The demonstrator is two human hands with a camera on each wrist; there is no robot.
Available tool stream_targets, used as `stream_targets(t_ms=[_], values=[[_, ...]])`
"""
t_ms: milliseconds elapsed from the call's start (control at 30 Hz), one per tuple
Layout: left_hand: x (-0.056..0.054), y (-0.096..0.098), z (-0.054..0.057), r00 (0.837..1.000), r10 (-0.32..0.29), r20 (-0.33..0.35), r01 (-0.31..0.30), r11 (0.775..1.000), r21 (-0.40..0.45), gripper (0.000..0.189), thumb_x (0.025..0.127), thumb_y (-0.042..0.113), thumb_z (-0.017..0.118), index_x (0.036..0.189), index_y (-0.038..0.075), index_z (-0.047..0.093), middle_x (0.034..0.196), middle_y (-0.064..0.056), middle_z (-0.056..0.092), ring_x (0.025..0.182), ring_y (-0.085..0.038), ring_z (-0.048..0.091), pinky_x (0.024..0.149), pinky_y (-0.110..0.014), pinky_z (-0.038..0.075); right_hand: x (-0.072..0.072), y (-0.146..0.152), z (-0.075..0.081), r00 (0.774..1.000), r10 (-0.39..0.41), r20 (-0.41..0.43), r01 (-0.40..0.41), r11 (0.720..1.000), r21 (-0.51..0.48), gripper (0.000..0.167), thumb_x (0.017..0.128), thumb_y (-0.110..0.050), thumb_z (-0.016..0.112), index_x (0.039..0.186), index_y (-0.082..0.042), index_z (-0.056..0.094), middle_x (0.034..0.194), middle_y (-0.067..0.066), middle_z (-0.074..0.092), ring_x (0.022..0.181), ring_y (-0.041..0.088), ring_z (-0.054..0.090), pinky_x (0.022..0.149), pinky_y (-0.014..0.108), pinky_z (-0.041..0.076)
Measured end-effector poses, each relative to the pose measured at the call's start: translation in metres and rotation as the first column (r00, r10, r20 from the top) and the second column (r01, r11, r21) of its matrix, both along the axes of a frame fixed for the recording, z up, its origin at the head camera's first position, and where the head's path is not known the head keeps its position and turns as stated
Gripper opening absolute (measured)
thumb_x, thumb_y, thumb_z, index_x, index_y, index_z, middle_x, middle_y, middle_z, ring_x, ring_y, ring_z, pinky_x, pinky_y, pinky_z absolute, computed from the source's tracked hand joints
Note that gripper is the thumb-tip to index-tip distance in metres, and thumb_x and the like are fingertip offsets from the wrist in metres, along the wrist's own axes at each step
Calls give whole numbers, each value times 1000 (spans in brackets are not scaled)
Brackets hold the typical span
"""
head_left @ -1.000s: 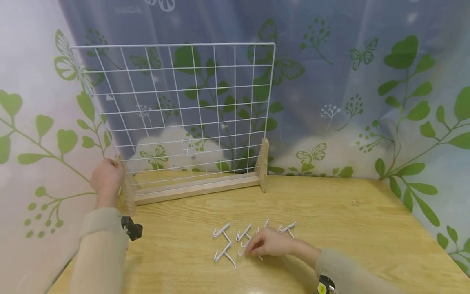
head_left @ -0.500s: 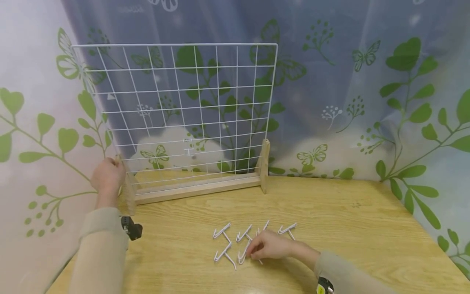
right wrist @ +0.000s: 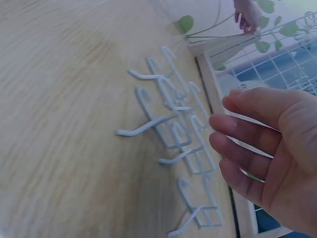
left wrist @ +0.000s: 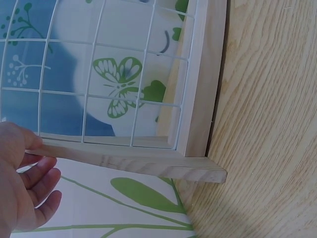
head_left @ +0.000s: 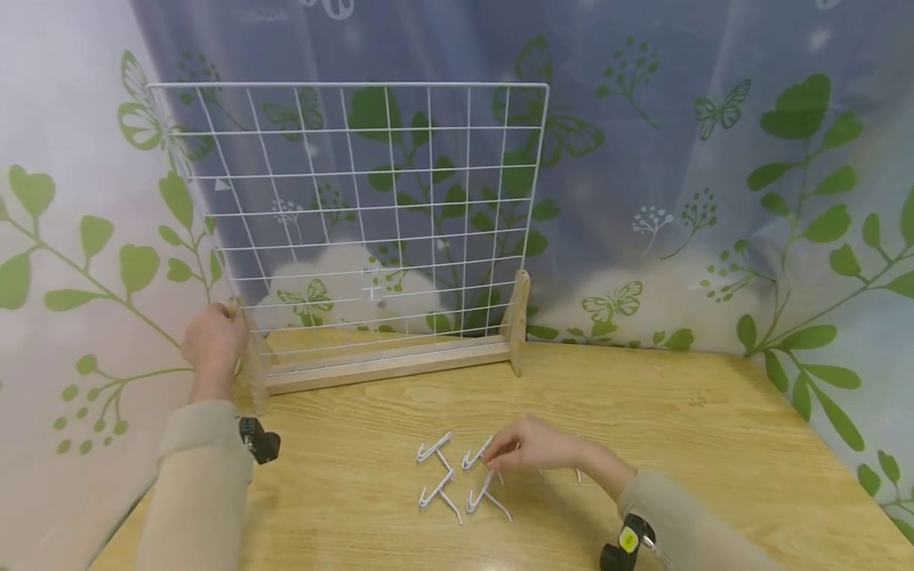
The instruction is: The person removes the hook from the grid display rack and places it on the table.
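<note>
My left hand [head_left: 214,341] grips the top of the left upright of a pale wooden stand [head_left: 389,369]. In the left wrist view, thumb and forefinger pinch that upright [left wrist: 133,163] while the other fingers curl loosely beside it. The stand bears a white wire grid panel [head_left: 350,84]. Over a group of white wire display hooks [head_left: 437,489] on the table hovers my right hand [head_left: 539,444], hiding some of them in the head view. The right wrist view shows its fingers relaxed and holding nothing, beside several hooks [right wrist: 148,125] lying in two rows.
The wood-grain table [head_left: 664,412] carries the stand at its back left and the hooks near the front middle. Behind and beside it hangs a curtain [head_left: 685,159] printed with leaves and butterflies. A small black camera [head_left: 259,441] is strapped to the left wrist.
My right hand has let go of the front right hook and risen a little toward the back row; that hook now shows whole on the table. My left hand keeps its grip.
</note>
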State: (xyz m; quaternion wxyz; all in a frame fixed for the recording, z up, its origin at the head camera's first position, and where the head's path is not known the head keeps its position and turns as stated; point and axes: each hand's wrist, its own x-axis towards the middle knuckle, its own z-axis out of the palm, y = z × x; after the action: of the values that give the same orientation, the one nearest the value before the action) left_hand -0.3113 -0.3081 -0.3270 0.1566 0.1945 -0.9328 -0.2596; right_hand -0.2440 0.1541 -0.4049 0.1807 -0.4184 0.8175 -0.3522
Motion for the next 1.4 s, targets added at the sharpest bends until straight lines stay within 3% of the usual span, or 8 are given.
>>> stream_targets(t_ms=[200, 467, 800, 933, 1100, 1300, 1400], values=[[-1, 1, 0, 1000, 7, 5, -7, 1000, 21, 42, 94, 26, 32, 116, -4, 51, 120, -28, 53, 106, -46, 50, 77, -53, 41, -9, -5, 15, 998, -29, -48, 29, 1000, 3, 21, 90, -14, 59, 104, 0, 68, 100, 11, 68, 81, 5, 62, 72, 23, 50], [-1, 0, -3, 999, 30, -14, -29, 994, 104, 44, 94, 26, 35, 121, -5, 51, 124, -26, 51, 111, -45, 48, 82, -53, 40, -16, -9, 30, 995, -45, -90, 47, 999, 20, 24, 92, -19, 57, 106, -3, 68, 107, 9, 67, 91, 13, 64, 79, 26, 49], [2, -2, -1, 999, 37, 5, -38, 990, 133, 51, 95, 35, 32, 125, -2, 51, 127, -25, 50, 112, -45, 47, 82, -53, 41, -37, -31, 49, 997, -69, -41, 67, 996, -53, 28, 94, -14, 53, 113, 5, 61, 94, 10, 69, 86, 23, 65, 75, 30, 52], [0, -4, -1, 999, 37, -2, -36, 990, 134, 52, 95, 36, 32, 124, -1, 53, 126, -25, 51, 111, -45, 48, 82, -53, 40, -49, -46, 59, 991, -127, -34, 123, 987, -100, 30, 94, -15, 54, 117, 5, 59, 95, 13, 68, 87, 25, 64, 78, 36, 52], [2, -3, 0, 1000, 13, -1, -12, 991, 131, 54, 95, 38, 30, 122, -3, 54, 125, -25, 52, 110, -45, 48, 83, -54, 41, -65, -63, 76, 970, -241, -27, 233, 955, -183, 31, 93, -16, 55, 119, 1, 59, 96, 13, 68, 85, 22, 64, 74, 36, 52], [4, -2, 0, 1000, -12, 4, 12, 992, 127, 55, 95, 38, 29, 120, -4, 54, 124, -27, 52, 110, -46, 48, 83, -54, 41, -83, -85, 98, 936, -347, 62, 348, 885, -309, 32, 94, -16, 53, 121, 1, 57, 99, 15, 67, 88, 31, 61, 68, 28, 50], [5, -3, 0, 1000, -14, 4, 14, 993, 121, 55, 96, 38, 28, 120, -4, 54, 124, -27, 52, 110, -46, 48, 83, -54, 41, -92, -98, 107, 918, -386, 92, 393, 852, -345, 31, 94, -17, 54, 121, -2, 58, 99, 15, 67, 88, 29, 61, 66, 26, 49]])
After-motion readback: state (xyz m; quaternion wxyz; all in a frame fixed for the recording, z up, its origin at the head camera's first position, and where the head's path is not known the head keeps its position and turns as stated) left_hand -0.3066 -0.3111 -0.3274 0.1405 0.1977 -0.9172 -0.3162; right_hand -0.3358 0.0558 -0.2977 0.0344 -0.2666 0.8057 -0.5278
